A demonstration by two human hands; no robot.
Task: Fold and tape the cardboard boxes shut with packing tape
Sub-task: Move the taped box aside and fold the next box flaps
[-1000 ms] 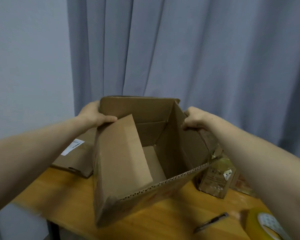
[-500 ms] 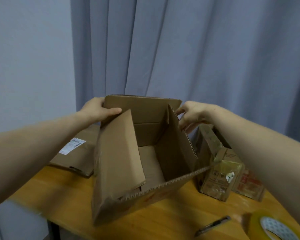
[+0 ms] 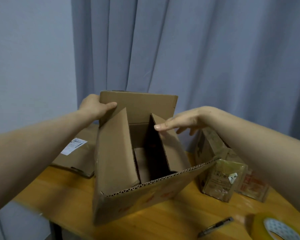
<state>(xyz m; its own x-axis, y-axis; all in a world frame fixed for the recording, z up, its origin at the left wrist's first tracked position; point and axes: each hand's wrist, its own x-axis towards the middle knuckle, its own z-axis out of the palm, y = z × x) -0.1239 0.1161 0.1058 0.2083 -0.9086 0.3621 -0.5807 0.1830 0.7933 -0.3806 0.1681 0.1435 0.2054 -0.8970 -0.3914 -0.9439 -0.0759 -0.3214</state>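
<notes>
Brown corrugated box [image 3: 142,196] stands open-topped on the table [image 3: 163,226]. The left hand [image 3: 93,108] grips the far flap [image 3: 142,104] at its left corner, thumb on the inner face. The right hand [image 3: 185,122] is flat, fingers straight, index tip on the inward-leaning right flap [image 3: 173,149]. Red print on the box front is blurred. A flat carton [image 3: 80,161] at left carries a white label [image 3: 74,146], unreadable. Taped packages [image 3: 222,181] stand just right. Tape [image 3: 277,229] and a slim dark tool [image 3: 215,226] lie nearer.
</notes>
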